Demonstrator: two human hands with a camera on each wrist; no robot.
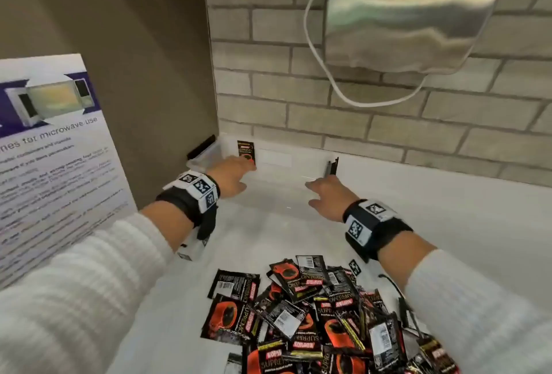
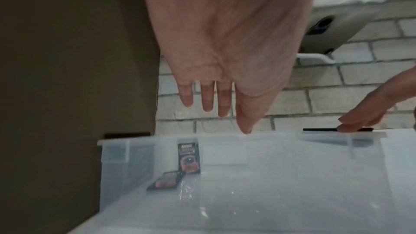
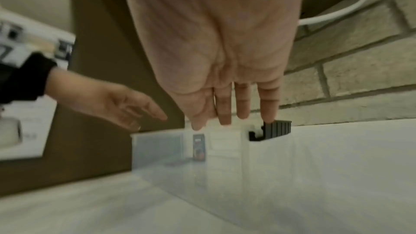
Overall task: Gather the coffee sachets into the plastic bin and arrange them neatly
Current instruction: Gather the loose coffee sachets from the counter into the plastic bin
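A clear plastic bin (image 1: 270, 164) stands on the white counter against the brick wall, with black clip handles at its left (image 1: 200, 146) and right (image 1: 332, 167) ends. One black-and-orange coffee sachet (image 1: 245, 151) leans upright on its back wall (image 2: 189, 157); a second dark sachet shape (image 2: 165, 181) seems to lie flat beside it. My left hand (image 1: 236, 173) hovers open over the bin's left part, fingers (image 2: 207, 99) straight, holding nothing. My right hand (image 1: 319, 191) is open, one fingertip (image 3: 269, 116) touching the right clip (image 3: 276, 129). A pile of several sachets (image 1: 313, 314) lies near me.
A microwave poster (image 1: 50, 140) leans at the left before a brown panel (image 1: 134, 75). A steel dispenser (image 1: 412, 15) with a white cable (image 1: 313, 54) hangs on the brick wall. Bare white counter (image 1: 463, 218) extends to the right.
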